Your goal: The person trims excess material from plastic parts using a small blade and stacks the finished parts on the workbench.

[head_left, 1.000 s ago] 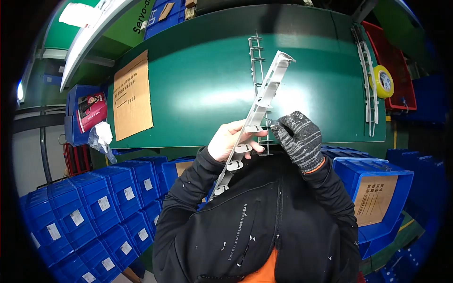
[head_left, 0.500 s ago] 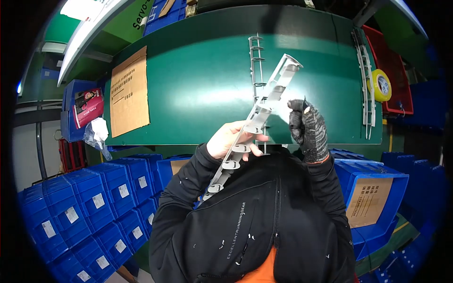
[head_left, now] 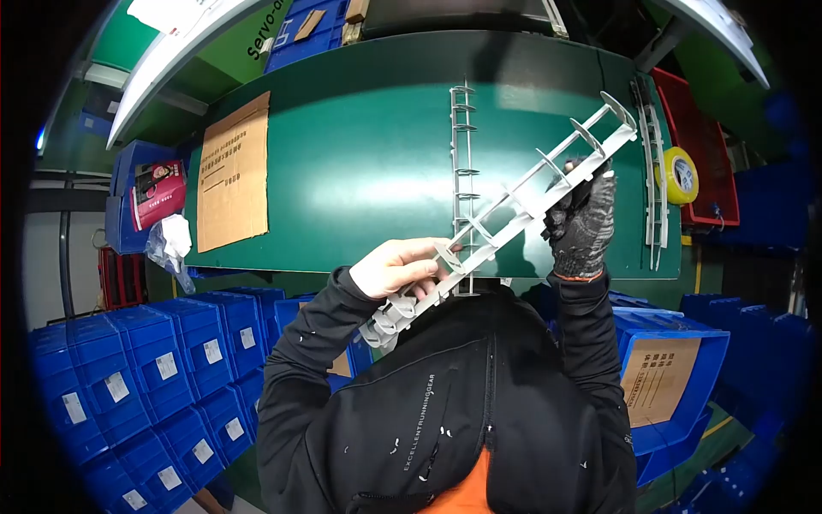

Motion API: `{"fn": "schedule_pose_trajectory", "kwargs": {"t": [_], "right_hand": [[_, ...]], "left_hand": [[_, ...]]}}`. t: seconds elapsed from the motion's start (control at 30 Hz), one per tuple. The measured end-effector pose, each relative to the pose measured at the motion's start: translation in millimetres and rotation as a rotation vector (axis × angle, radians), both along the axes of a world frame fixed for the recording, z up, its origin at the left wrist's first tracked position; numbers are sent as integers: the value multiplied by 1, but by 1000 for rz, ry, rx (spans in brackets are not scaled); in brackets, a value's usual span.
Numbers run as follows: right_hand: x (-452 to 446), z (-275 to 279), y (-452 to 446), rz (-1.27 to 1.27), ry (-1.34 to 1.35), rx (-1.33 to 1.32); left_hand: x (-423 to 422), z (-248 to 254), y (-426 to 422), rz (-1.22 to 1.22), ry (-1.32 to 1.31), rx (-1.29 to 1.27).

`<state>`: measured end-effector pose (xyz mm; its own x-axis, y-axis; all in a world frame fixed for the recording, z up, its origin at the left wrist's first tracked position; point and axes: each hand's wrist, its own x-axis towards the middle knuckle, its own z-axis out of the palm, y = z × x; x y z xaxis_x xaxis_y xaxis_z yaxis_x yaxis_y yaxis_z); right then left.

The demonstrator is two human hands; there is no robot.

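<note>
A long pale-grey ladder-like frame with rounded cross fins (head_left: 519,221) slants from my lap up to the right above the table. My bare left hand (head_left: 401,270) holds its lower half, with the fingertips partly hidden behind the rails. Near the upper end, my right hand (head_left: 584,224), in a dark grey knitted glove, is closed on the lower rail; its fingers are partly covered by the frame. Beneath, a similar finned frame (head_left: 465,150) lies upright across the green table (head_left: 360,171), its near end close to the front edge.
More finned frames (head_left: 654,171) lie at the table's right side by a yellow tape roll (head_left: 682,176) and a red bin (head_left: 706,163). A cardboard sheet (head_left: 234,176) lies at left. Stacked blue crates (head_left: 141,360) stand below left, another blue crate (head_left: 672,377) below right.
The held frame has rolled over, showing its open ribs, and its upper end has swung right. My right hand, apart from it before, has closed on its upper part.
</note>
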<state>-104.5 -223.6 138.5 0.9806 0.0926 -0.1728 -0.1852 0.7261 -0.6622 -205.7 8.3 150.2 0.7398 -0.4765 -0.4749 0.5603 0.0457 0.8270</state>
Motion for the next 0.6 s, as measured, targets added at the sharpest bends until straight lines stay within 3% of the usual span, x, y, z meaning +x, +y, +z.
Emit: {"fn": "schedule_pose_trajectory", "kwargs": {"t": [0.03, 0.07, 0.1, 0.17, 0.27, 0.4, 0.6], "right_hand": [[-3, -9, -2, 15, 24, -95], [-13, -12, -9, 159, -16, -465], [-25, -14, -7, 218, -98, -575], [-41, -25, -5, 225, -81, -551], [-47, -27, -3, 294, -310, -712], [-39, -21, -3, 172, -331, -674], [-38, -29, -7, 226, -362, -646]], "left_hand": [[0, 0, 2, 11, -4, -1], [-1, -1, 4, -17, 25, -25], [-1, -2, 5, -49, 58, -49], [3, -1, 3, -52, 60, -99], [5, -6, 0, -108, 45, -140], [5, -5, -3, -110, 104, -240], [5, 1, -7, -118, 151, -248]]}}
